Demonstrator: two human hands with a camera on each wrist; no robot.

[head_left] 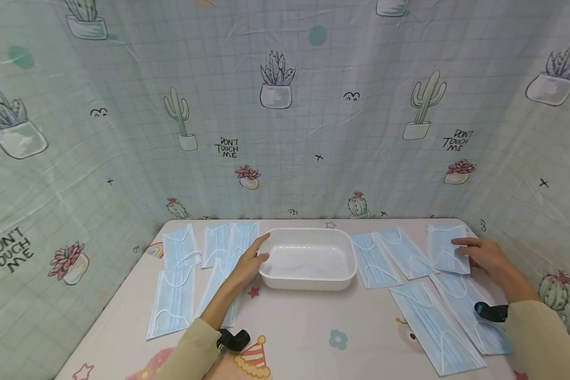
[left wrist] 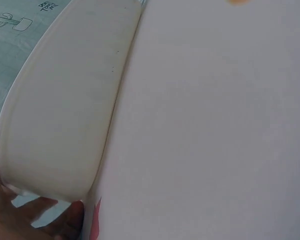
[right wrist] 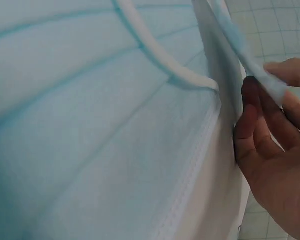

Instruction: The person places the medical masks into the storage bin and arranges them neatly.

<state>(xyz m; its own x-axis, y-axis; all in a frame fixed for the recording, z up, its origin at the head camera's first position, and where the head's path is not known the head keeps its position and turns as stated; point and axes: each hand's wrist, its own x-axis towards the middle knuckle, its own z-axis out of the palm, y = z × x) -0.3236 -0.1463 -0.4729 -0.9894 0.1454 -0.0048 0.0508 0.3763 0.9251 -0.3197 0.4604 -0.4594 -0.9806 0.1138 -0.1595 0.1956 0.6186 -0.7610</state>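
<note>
A white plastic basin stands at the middle of the table. My left hand holds its left end, with the fingers at the rim and against the side wall in the left wrist view. At the far right, my right hand pinches the right edge of a light blue face mask. In the right wrist view, that mask's edge rises between thumb and fingers. Another mask fills the front of that view, its ear loop lying on top.
Several more face masks lie flat left of the basin, some overlapping, such as one mask. Others are spread at the right, including a mask near the front. A cactus-print curtain hangs behind the patterned table.
</note>
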